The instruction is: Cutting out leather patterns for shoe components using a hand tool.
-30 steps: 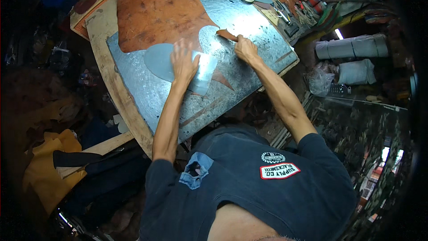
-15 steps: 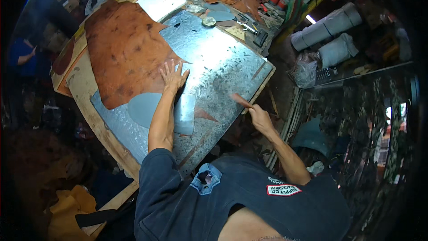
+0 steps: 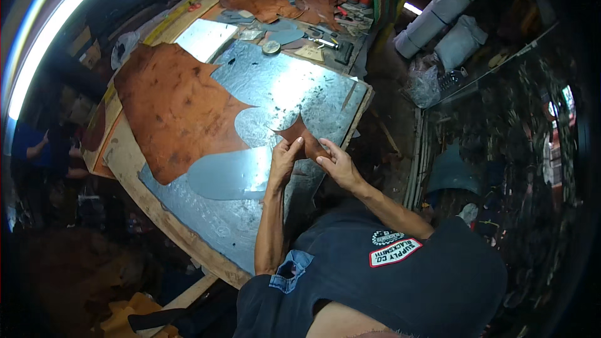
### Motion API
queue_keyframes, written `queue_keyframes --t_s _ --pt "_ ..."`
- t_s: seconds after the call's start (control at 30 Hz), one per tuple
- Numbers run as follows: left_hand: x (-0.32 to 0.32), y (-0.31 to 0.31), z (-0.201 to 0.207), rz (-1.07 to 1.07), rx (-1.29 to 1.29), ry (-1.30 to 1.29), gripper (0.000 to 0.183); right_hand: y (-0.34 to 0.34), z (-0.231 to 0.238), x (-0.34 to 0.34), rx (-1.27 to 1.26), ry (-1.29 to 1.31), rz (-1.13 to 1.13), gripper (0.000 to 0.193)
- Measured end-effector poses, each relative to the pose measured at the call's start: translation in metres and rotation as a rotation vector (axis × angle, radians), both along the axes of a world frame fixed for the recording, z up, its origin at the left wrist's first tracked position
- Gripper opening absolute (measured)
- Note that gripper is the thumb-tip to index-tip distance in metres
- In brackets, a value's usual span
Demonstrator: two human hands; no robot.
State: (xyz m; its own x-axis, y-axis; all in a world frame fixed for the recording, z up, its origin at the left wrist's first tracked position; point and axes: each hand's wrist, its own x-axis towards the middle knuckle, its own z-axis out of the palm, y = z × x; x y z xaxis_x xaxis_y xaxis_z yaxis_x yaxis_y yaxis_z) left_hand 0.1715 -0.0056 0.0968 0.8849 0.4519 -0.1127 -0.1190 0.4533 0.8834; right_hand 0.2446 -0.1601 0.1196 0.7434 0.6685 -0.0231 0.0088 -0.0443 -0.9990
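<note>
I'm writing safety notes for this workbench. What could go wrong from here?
The grey rounded template lies beside the left hand with neither hand holding it, so a bump might shift it.
The large leather sheet has a thin point on its right edge, which could crease if caught.
The small leather piece, also pointed, might bend between the left and right hand.

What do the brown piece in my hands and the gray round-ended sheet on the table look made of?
The brown piece is probably leather: thin, with a soft sheen and pointed corners. The gray round-ended sheet looks smooth, with glare toward its right end: perhaps plastic or metal, I can't tell.
</note>
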Motion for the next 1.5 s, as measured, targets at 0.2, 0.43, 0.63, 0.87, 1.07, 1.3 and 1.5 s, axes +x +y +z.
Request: queue_keyframes --t_s 0.2,0.43,0.63,0.87,1.07,1.3,1.5 --pt "-0.036 0.019 0.008 0.096 0.059 0.097 0.031 0.019 0.006 0.020 -0.181 0.011 0.246 0.020" --pt "-0.107 0.019 -0.051 0.462 0.190 0.366 0.039 0.052 -0.014 0.034 -0.295 -0.181 0.653 0.025" --pt "-0.100 -0.027 -0.060 0.674 0.381 0.487 0.042 0.104 -0.037 0.142 -0.229 -0.416 0.826 0.031" --pt "-0.080 -0.041 -0.049 0.993 0.602 0.702 0.046 0.189 0.004 0.410 0.023 0.254 0.144 0.013" --pt "-0.099 -0.085 -0.057 1.087 0.891 1.249 0.042 0.224 -0.057 0.370 0.010 -0.591 -0.049 0.041" --pt "-0.061 -0.102 -0.067 1.009 0.903 1.610 0.065 0.165 -0.076 0.117 0.149 -0.840 0.942 0.034" --pt "-0.049 -0.099 -0.066 1.106 0.871 1.294 0.065 0.165 -0.071 0.060 -0.034 -1.030 1.125 0.052"
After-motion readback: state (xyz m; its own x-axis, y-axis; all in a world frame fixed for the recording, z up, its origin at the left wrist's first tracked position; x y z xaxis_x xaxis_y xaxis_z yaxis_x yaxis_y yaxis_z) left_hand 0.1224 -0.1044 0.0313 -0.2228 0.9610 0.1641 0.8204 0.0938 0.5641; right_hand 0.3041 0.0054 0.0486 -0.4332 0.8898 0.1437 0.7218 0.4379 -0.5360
